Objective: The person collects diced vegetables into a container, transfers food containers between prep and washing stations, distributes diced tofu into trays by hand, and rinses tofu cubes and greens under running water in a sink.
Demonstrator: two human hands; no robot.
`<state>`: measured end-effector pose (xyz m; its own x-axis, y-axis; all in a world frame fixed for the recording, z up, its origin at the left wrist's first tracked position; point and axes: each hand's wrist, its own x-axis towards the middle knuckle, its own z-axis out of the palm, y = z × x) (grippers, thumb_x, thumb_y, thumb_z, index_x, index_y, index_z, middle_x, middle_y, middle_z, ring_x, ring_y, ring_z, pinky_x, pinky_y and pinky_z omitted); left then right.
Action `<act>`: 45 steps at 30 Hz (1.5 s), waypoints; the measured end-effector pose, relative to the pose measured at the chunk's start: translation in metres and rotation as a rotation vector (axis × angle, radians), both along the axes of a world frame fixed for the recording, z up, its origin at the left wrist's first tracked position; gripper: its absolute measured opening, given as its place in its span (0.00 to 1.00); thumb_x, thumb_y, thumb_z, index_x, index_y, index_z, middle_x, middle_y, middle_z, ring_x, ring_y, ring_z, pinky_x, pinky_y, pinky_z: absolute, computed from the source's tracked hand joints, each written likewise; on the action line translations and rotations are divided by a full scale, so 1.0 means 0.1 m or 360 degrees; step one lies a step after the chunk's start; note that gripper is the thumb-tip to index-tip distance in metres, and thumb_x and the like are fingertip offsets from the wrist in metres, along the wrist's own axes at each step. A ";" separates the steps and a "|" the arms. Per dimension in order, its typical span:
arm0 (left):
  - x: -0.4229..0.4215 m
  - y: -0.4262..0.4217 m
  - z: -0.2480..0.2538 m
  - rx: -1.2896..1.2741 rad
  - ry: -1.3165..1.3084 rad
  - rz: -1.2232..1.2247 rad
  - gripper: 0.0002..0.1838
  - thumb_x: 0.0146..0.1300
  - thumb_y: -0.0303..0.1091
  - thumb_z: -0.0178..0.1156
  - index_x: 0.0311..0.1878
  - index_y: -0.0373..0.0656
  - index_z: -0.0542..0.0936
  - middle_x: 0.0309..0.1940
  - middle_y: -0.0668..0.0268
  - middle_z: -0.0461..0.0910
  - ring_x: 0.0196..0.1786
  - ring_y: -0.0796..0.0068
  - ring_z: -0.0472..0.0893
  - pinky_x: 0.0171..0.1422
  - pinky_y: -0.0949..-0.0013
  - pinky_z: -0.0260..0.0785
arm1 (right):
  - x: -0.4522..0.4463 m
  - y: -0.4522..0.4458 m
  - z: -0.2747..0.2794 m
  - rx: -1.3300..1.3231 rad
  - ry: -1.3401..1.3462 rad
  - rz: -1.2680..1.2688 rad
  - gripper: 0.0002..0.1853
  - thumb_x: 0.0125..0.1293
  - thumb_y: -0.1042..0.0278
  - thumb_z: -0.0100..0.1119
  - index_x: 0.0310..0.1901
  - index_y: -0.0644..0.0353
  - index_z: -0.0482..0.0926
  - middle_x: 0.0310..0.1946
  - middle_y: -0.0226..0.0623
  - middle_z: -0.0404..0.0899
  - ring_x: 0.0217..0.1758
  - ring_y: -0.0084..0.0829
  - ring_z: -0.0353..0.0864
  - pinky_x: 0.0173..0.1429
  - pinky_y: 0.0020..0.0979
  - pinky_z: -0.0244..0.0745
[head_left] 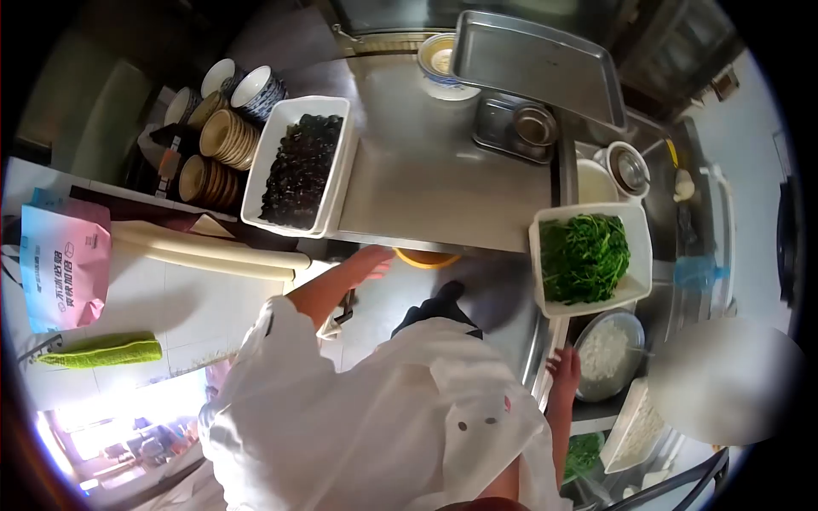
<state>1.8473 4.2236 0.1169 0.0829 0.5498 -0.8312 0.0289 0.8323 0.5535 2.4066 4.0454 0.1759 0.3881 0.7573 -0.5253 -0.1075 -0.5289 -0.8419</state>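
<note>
My left hand [371, 263] hangs just below the front edge of the steel counter [452, 183], fingers stretched out and nothing in them. Close by it, part of an orange round rim [428, 257] shows under the counter. My right hand [563, 366] is at the edge of the right-hand worktop, beside a metal bowl [607, 355] of white chopped food; its fingers look apart and hold nothing I can see. Above that hand stands a white tub [641, 289] with leafy greens [588, 258]. Another white tub [340, 183], filled with dark glossy pieces [305, 170], sits on the counter's left.
Stacked bowls [226, 136] stand at the left. A metal tray [541, 68] overhangs a smaller tray [494, 128] at the back right. Along the right lie a sink [660, 179] and a white container [635, 426]. A pink and blue bag [68, 260] is far left.
</note>
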 end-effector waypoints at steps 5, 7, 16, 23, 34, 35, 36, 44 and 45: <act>-1.31 -0.71 0.19 0.0338 -0.0822 0.0684 0.34 0.72 0.54 0.60 0.74 0.50 0.63 0.68 0.51 0.70 0.70 0.45 0.71 0.75 0.35 0.62 | -0.19 0.85 0.16 -0.0275 0.0225 -0.0270 0.28 0.75 0.43 0.56 0.66 0.55 0.71 0.56 0.40 0.77 0.52 0.38 0.81 0.55 0.40 0.79; -1.31 -0.52 0.63 0.0305 -0.0405 0.1167 0.44 0.69 0.64 0.58 0.75 0.40 0.61 0.71 0.46 0.65 0.72 0.44 0.67 0.77 0.38 0.60 | -0.19 1.00 0.07 -0.0383 0.0495 -0.0256 0.28 0.75 0.44 0.55 0.67 0.54 0.70 0.58 0.41 0.76 0.56 0.40 0.80 0.58 0.44 0.78; -1.68 -0.02 0.60 0.0384 -0.0204 0.1518 0.21 0.72 0.38 0.52 0.62 0.34 0.71 0.61 0.53 0.75 0.63 0.52 0.77 0.66 0.50 0.77 | -0.21 1.13 -0.05 -0.0561 0.0378 -0.0340 0.28 0.75 0.49 0.56 0.70 0.53 0.66 0.56 0.41 0.76 0.55 0.40 0.79 0.57 0.42 0.77; -0.68 -0.14 0.05 0.0514 -0.0400 0.1920 0.07 0.67 0.31 0.56 0.41 0.37 0.74 0.40 0.53 0.77 0.45 0.54 0.80 0.61 0.51 0.80 | -0.37 0.55 0.21 -0.0398 0.0521 0.0412 0.24 0.76 0.55 0.55 0.67 0.57 0.68 0.53 0.40 0.77 0.47 0.34 0.82 0.49 0.34 0.79; 0.18 -0.78 0.60 0.0394 -0.0366 0.1670 0.06 0.67 0.29 0.53 0.42 0.36 0.71 0.47 0.52 0.72 0.52 0.57 0.77 0.70 0.48 0.73 | -1.04 1.03 0.19 -0.0437 0.0456 0.1109 0.21 0.74 0.52 0.60 0.58 0.60 0.77 0.48 0.35 0.82 0.47 0.28 0.82 0.54 0.31 0.77; -0.02 -0.86 0.54 0.0382 -0.0426 0.1571 0.06 0.67 0.29 0.53 0.43 0.36 0.72 0.50 0.51 0.74 0.56 0.54 0.77 0.71 0.47 0.72 | -1.13 1.11 0.26 -0.0380 0.0451 0.1097 0.21 0.74 0.52 0.60 0.58 0.60 0.78 0.47 0.34 0.83 0.47 0.27 0.82 0.53 0.31 0.77; -0.22 -0.94 0.52 0.0404 -0.0465 0.1451 0.10 0.66 0.29 0.52 0.47 0.35 0.73 0.54 0.50 0.74 0.60 0.53 0.76 0.72 0.47 0.71 | -1.23 1.19 0.31 -0.0367 0.0445 0.1121 0.21 0.75 0.53 0.59 0.58 0.60 0.78 0.48 0.35 0.83 0.46 0.27 0.82 0.53 0.31 0.78; -2.06 -0.98 0.53 0.0296 -0.0252 0.0908 0.30 0.59 0.33 0.54 0.66 0.36 0.70 0.60 0.56 0.76 0.63 0.54 0.76 0.71 0.51 0.69 | -2.38 1.95 0.20 -0.0276 0.0411 0.1128 0.20 0.74 0.52 0.59 0.54 0.61 0.78 0.43 0.35 0.83 0.42 0.27 0.83 0.49 0.29 0.79; -2.24 -0.92 0.53 0.0313 -0.0185 0.0865 0.30 0.62 0.38 0.56 0.67 0.37 0.70 0.59 0.58 0.77 0.63 0.56 0.76 0.69 0.53 0.69 | -2.57 2.07 0.21 -0.0244 0.0426 0.1146 0.19 0.74 0.51 0.59 0.52 0.60 0.79 0.42 0.34 0.83 0.41 0.27 0.83 0.48 0.29 0.79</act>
<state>1.6231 4.1316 0.1702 -0.1695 0.6817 -0.7118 -0.4431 0.5924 0.6729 2.1498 4.2520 0.1965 -0.3257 0.6858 -0.6508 0.1175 -0.6536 -0.7476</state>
